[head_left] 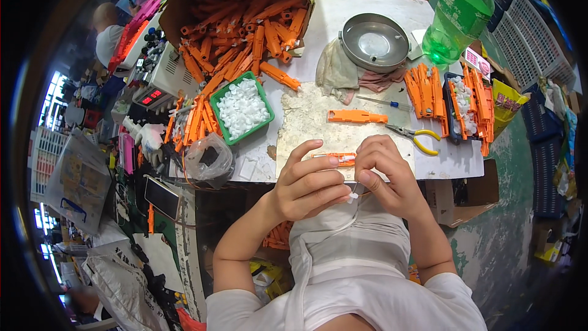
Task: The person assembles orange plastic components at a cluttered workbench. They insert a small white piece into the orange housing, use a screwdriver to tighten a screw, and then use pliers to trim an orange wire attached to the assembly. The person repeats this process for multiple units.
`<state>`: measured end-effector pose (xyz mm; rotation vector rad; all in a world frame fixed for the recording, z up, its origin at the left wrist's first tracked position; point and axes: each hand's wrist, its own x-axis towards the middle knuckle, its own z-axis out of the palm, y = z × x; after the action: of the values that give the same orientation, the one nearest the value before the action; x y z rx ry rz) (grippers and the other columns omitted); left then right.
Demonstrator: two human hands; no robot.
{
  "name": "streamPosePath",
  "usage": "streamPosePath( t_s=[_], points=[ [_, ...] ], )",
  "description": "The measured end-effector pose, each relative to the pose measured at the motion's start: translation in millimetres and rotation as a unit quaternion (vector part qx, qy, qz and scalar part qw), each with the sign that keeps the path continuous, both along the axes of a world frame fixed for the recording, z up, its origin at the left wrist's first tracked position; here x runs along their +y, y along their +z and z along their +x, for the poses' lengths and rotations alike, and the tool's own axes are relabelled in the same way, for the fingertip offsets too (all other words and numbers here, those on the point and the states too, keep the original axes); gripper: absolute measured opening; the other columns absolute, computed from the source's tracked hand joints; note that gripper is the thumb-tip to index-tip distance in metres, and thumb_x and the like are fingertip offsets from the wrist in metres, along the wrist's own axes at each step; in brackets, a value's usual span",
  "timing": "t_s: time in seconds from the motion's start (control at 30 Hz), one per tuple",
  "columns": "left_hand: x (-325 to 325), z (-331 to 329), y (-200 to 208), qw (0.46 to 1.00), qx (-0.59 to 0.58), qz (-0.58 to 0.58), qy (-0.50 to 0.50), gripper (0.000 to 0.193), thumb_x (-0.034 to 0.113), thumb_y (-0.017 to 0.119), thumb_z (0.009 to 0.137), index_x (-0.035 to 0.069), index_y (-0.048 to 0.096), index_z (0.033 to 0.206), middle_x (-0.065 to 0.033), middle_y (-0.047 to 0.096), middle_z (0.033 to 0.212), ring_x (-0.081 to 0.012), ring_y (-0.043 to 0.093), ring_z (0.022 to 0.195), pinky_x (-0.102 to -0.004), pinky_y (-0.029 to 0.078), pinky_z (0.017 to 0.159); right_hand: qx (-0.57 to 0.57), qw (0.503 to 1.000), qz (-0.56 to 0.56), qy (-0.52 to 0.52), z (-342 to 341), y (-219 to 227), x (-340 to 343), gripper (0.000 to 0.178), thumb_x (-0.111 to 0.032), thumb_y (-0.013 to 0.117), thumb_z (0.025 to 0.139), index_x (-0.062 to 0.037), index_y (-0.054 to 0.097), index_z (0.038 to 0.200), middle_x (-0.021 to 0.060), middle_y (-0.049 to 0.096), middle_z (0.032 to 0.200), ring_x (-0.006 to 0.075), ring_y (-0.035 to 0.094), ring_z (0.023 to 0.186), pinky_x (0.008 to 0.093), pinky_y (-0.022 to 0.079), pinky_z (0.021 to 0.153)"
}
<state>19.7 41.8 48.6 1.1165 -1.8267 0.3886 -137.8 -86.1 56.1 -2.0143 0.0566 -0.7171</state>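
My left hand [311, 185] is at the table's front edge, its fingers bent and its thumb hidden. At its lower fingertips is a small white plastic piece [352, 197], which it seems to pinch. Close beside it, my right hand [389, 175] is closed, thumb against fingers. A thin, wire-like line runs down from there to the white piece; what the right hand grips is mostly hidden. Just beyond both hands, an orange plastic housing half [346, 159] with small parts inside lies on the worn work mat [300, 129]. Farther back lies another orange housing [357, 116].
Yellow-handled pliers [422, 138] and a screwdriver [392, 104] lie right of the mat. Left stands a green basket [267, 119] of white pieces, below a carton [177, 6] spilling orange housings. At the back are a metal bowl [375, 43] and green bottle [459, 15].
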Motion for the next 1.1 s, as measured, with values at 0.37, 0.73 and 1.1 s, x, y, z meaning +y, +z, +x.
streamPosePath(
  t_s=[0.37,0.73,1.1],
  points=[
    [1.3,-0.3,-4.7,0.998,0.038,0.025,0.033,0.019,0.016,0.076,0.071,0.009,0.068,0.086,-0.0021,0.06,0.092,-0.0227,0.054,0.102,-0.0489,0.043,0.095,-0.03,0.999,0.001,-0.041,-5.4,-7.0,10.1,0.021,-0.021,0.067,0.082,-0.006,0.065,0.096,0.0038,0.061,0.09,0.024,0.051,0.094,0.0367,0.039,0.086],
    [-0.6,-1.7,-8.3,0.998,0.043,0.02,0.05,0.018,0.016,0.076,0.069,0.009,0.069,0.084,-0.002,0.06,0.091,-0.0225,0.053,0.101,-0.0487,0.042,0.096,-0.043,0.991,-0.059,-0.114,-5.2,-9.4,17.3,0.021,-0.014,0.073,0.073,-0.0076,0.067,0.092,0.003,0.06,0.089,0.0238,0.052,0.091,0.0352,0.04,0.083],
    [17.5,6.8,-24.6,0.976,0.076,0.103,0.177,0.02,0.019,0.071,0.077,0.008,0.067,0.093,-0.0072,0.06,0.098,-0.0315,0.049,0.109,-0.0481,0.039,0.096,0.0,0.982,-0.108,-0.152,9.6,-26.3,4.0,0.015,-0.009,0.073,0.068,-0.0073,0.065,0.081,0.0028,0.058,0.081,0.024,0.051,0.092,0.0365,0.04,0.083]
  ],
)
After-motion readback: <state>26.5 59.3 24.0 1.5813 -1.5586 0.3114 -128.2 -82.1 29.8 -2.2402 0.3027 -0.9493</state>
